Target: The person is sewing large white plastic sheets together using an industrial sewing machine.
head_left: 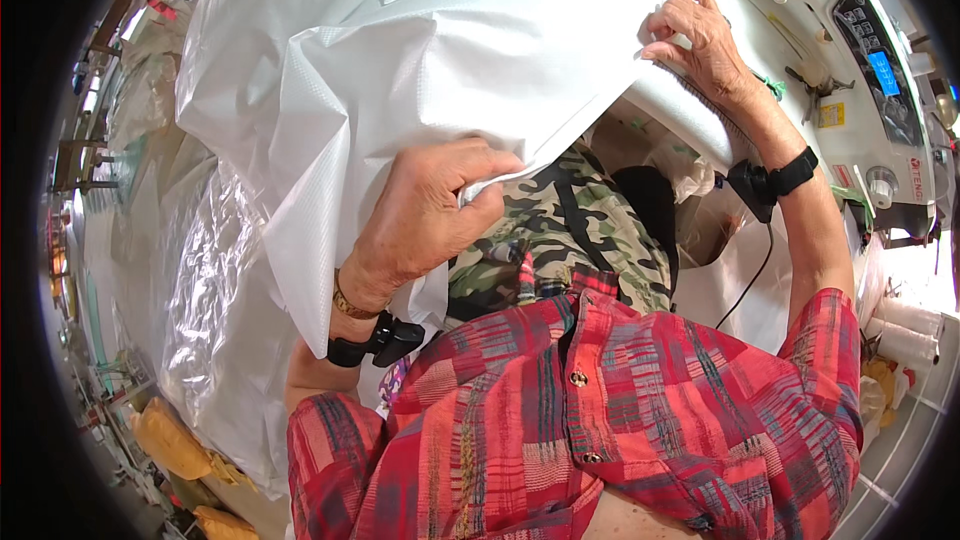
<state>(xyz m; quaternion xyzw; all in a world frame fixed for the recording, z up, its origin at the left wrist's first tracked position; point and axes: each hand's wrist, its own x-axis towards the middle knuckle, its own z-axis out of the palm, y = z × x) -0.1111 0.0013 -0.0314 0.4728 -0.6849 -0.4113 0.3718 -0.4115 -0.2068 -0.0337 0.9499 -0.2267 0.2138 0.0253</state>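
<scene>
A large sheet of white woven plastic fabric spreads over the work surface and hangs down in folds toward my lap. My left hand pinches its near edge between thumb and fingers, above my camouflage trousers. Farther off to the right, my right hand grips the same edge close to the sewing machine, fingers curled over it. The edge runs fairly straight between both hands. Part of the fabric drapes over my left wrist.
The machine's control panel with a lit blue display stands at the right. Below my right forearm is a rounded white machine arm. Clear plastic film lies at the left. White thread cones sit at the far right.
</scene>
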